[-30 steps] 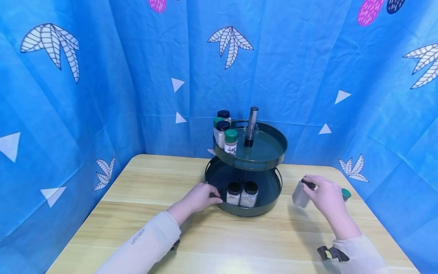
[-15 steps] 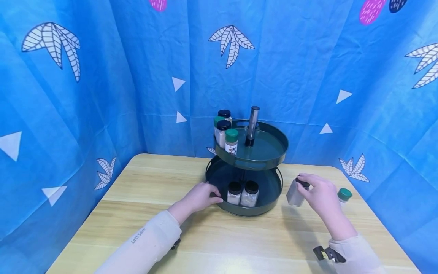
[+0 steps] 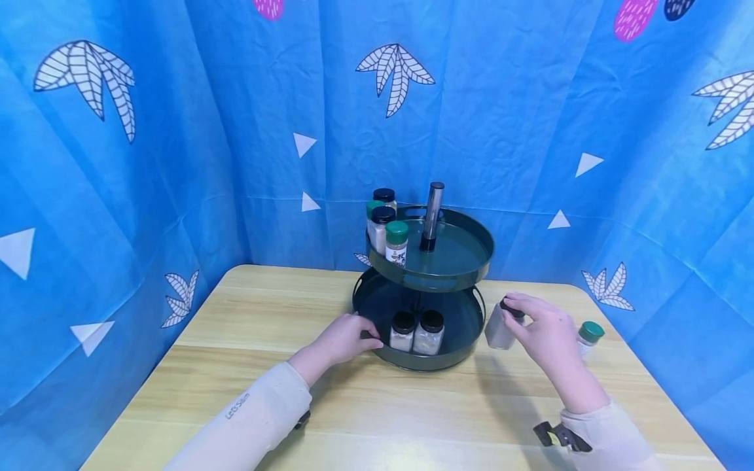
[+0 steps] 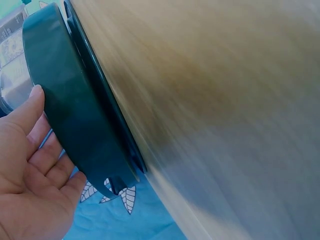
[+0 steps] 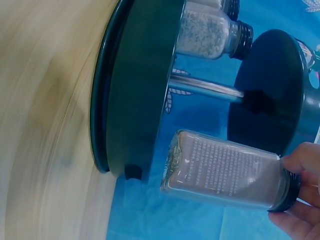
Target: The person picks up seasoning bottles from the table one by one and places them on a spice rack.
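Note:
My left hand (image 3: 341, 337) grips the rim of a dark green two-tier round rack (image 3: 432, 360), at the left of its lower tray; in the left wrist view the thumb (image 4: 36, 100) lies at the rim's edge. My right hand (image 3: 548, 333) holds a square clear spice jar (image 3: 498, 330) by its black cap, tilted, just right of the lower tray. In the right wrist view, small print covers the jar's (image 5: 225, 170) side. Two black-capped jars (image 3: 429, 337) stand at the front of the lower tray.
Several jars with green or black caps, such as a green-capped jar (image 3: 396, 242), stand at the left of the upper tray (image 3: 453, 252). Another green-capped jar (image 3: 589, 335) stands on the wooden table (image 3: 377, 418) behind my right hand. A blue patterned curtain (image 3: 501, 131) surrounds the table.
My right hand has carried the spice jar leftward and slightly up, closer to the lower tray, uncovering more of the green-capped jar behind it. My left hand stays at the rim.

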`<action>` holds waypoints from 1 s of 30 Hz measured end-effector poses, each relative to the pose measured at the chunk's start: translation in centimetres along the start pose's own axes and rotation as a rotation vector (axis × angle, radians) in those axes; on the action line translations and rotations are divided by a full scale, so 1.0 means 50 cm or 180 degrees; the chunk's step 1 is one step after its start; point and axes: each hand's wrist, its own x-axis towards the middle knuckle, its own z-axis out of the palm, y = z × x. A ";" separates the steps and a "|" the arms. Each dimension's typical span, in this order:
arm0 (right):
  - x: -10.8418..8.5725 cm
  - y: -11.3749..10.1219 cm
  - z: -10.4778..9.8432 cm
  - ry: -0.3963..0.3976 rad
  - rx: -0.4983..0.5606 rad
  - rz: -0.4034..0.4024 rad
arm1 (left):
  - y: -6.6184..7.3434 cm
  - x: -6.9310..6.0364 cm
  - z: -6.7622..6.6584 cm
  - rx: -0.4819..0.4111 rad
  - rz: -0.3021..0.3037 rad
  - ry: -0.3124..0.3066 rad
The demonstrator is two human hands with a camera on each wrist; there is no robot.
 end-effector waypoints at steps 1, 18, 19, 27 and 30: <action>0.001 -0.001 0.001 0.0013 0.0002 -0.0033 | 0.000 0.000 0.000 0.0003 -0.0005 0.0002; 0.008 -0.023 0.032 0.0228 0.0148 -0.0410 | 0.002 0.000 -0.001 0.0020 -0.0005 -0.0003; 0.008 -0.024 0.034 0.0234 0.0152 -0.0418 | 0.002 0.000 -0.002 0.0020 -0.0004 -0.0004; 0.008 -0.030 0.055 0.0265 0.0374 -0.0425 | 0.000 -0.001 -0.001 0.0001 0.0000 -0.0009; 0.009 -0.033 0.063 0.0285 0.0441 -0.0428 | -0.001 -0.001 -0.001 -0.0001 0.0009 -0.0001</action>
